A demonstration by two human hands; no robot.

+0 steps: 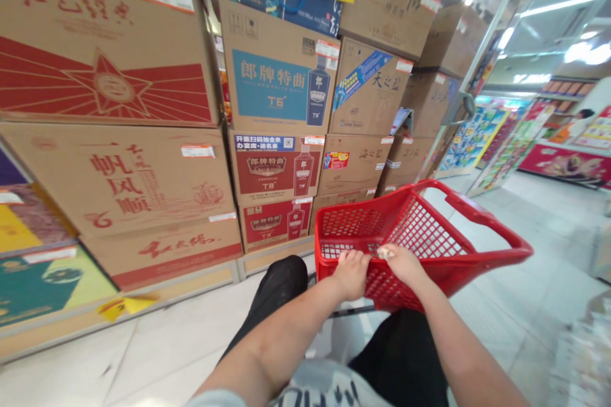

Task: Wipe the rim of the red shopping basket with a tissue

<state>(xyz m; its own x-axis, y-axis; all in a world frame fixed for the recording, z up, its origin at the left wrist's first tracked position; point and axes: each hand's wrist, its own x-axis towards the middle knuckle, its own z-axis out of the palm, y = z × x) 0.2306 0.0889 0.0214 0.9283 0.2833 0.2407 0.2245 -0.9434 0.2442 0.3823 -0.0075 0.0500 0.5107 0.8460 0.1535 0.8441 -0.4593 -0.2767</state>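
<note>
A red plastic shopping cart with lattice walls stands right in front of my legs. My left hand is closed over the near rim of its basket, fingers curled to the inside. Just right of it, my right hand rests at the same rim with its fingers closed. At those fingertips shows a small pale crumpled thing, too small to name. The cart's red handle lies on the far right side. Only lattice shows inside the visible part of the basket.
Stacked cardboard cartons line the left, set on a low wooden base. A yellow tag hangs at its edge. A metal pole rises behind the cart. White floor tiles run rightward; a person stands far off.
</note>
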